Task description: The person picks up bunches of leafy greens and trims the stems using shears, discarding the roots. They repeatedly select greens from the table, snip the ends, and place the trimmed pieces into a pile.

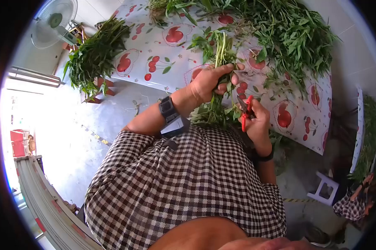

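Observation:
My left hand [213, 81] is closed round a bunch of green stems [224, 52] over the table's near edge. The pale stem ends point away from me, and the leaves [215, 112] hang down toward my checked shirt. Just right of the bunch, my right hand [256, 118] holds red-handled scissors [246, 112], their dark blades pointing up and left toward the stems. Whether the blades touch a stem is too small to tell.
The table's cherry-print cover [175, 62] bears a large leafy heap [296, 37] at the back right. Another bundle [98, 56] lies at the left on a wooden stool [100, 89]. A fan [54, 21] stands back left, a white stool [323, 189] lower right. Another person [352, 204] is far right.

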A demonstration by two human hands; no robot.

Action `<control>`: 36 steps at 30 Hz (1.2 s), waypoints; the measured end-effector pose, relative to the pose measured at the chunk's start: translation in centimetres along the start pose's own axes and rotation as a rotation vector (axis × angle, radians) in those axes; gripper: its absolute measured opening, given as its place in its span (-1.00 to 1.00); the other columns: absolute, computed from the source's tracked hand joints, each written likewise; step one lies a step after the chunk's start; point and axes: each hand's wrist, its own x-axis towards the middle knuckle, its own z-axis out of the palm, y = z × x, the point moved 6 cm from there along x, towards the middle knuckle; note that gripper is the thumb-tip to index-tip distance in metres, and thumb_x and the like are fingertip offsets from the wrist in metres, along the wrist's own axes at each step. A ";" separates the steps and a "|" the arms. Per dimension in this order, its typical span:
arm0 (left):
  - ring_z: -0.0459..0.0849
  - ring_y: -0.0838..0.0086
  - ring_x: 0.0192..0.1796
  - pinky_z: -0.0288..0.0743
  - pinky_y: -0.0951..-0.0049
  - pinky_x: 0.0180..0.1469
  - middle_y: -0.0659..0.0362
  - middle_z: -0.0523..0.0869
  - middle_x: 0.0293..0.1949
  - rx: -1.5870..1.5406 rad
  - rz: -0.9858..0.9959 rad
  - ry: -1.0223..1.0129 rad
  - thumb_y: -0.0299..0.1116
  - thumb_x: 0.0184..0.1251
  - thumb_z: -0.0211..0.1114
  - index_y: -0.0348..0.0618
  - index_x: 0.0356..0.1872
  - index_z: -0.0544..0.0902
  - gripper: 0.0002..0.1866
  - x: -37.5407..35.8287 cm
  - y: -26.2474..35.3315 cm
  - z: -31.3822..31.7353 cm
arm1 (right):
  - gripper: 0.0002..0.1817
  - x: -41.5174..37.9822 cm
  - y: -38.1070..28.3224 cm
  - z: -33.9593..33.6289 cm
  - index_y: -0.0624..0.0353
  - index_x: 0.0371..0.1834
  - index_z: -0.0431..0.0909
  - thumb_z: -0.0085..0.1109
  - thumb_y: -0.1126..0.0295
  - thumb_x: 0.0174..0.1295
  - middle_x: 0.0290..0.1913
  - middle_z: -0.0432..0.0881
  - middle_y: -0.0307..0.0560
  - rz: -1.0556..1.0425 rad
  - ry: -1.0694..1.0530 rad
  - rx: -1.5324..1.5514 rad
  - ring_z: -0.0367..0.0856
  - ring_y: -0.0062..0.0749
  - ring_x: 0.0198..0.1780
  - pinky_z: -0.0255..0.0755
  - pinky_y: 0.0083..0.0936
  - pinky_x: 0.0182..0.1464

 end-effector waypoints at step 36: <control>0.38 0.69 -0.57 0.27 0.73 -0.55 0.14 0.66 -0.32 0.346 0.042 -0.096 -0.36 0.44 0.08 -0.32 0.11 0.48 -0.68 -6.7 2.2 -3.8 | -0.75 -1.0 0.1 0.8 0.30 -0.27 0.51 0.11 0.28 0.36 -0.42 0.53 -0.18 0.414 -0.262 0.501 0.47 -0.62 -0.67 0.31 -0.68 -0.64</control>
